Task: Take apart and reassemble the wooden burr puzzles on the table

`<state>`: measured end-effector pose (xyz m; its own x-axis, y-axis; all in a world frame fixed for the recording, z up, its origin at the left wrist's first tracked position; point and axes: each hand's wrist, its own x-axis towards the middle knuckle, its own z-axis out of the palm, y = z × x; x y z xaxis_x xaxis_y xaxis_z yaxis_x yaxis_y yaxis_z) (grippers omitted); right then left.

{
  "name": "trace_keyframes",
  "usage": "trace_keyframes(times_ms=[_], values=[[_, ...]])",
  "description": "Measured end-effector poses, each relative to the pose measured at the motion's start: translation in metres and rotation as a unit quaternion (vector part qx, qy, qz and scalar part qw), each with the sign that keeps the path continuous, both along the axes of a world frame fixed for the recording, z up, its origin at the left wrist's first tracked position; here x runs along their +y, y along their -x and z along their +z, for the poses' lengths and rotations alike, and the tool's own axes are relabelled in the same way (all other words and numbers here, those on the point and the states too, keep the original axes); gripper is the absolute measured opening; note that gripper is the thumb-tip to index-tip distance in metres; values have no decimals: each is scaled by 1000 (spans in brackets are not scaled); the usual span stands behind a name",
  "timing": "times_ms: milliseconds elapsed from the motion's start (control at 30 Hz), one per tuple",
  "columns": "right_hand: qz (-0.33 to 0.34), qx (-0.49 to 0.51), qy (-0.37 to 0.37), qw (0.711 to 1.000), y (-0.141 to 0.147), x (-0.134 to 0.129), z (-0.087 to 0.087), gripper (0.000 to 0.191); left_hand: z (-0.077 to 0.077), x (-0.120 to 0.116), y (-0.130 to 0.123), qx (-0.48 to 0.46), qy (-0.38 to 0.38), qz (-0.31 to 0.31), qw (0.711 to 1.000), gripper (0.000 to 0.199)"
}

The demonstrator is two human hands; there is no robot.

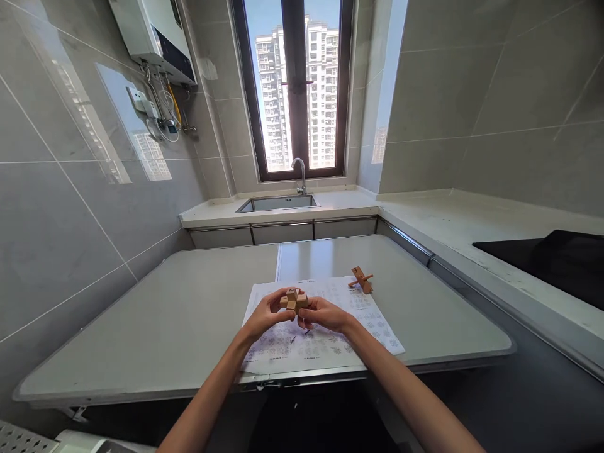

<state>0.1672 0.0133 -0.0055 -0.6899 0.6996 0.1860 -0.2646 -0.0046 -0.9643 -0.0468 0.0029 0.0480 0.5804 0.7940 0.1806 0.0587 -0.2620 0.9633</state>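
A small wooden interlocking burr puzzle (293,301) is held up over the printed sheet, its blocks crossing one another. My left hand (265,317) grips it from the left, thumb below and fingers behind. From the right, my right hand (325,314) pinches its other side with thumb and fingertips. Beneath both hands lies the paper sheet (278,352), covered with small printed diagrams. A second wooden puzzle (362,280), reddish brown with a thin crossing stick, rests near the sheet's upper right corner, apart from my hands.
The pale folding table (155,321) spreads out around the sheet. Behind it, a counter holds a sink (277,202) with a tap (300,176). A black cooktop (547,261) sits on the right counter. A water heater (153,41) hangs on the left wall.
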Motion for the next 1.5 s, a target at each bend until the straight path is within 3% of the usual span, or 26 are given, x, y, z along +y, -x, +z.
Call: trace_keyframes(times_ms=[133,300,433,567,733,1033,1167,1333,1500], values=[[-28,10,24,999,2,0,0,47,-6,4,-2,0,-29,67,997,62],[-20,21,71,997,3,0,-1,56,-6,0,-9,48,-133,179,974,64],[-13,43,64,997,2,1,-3,49,-4,-7,-12,75,-172,149,971,65],[-11,38,30,999,2,3,-5,44,-2,-6,-9,43,-110,62,991,79],[-4,24,6,1000,2,1,-4,40,0,-6,-9,47,-43,15,998,64],[-29,25,-12,999,3,2,-5,34,2,-12,-13,48,-113,22,992,51],[-58,39,-13,997,4,1,-4,32,1,-15,-16,74,-164,70,981,51],[-121,54,-16,991,6,1,-3,46,1,-20,-21,101,-240,134,956,59],[-151,42,-8,988,7,3,-8,42,-2,-19,-23,107,-264,162,945,64]])
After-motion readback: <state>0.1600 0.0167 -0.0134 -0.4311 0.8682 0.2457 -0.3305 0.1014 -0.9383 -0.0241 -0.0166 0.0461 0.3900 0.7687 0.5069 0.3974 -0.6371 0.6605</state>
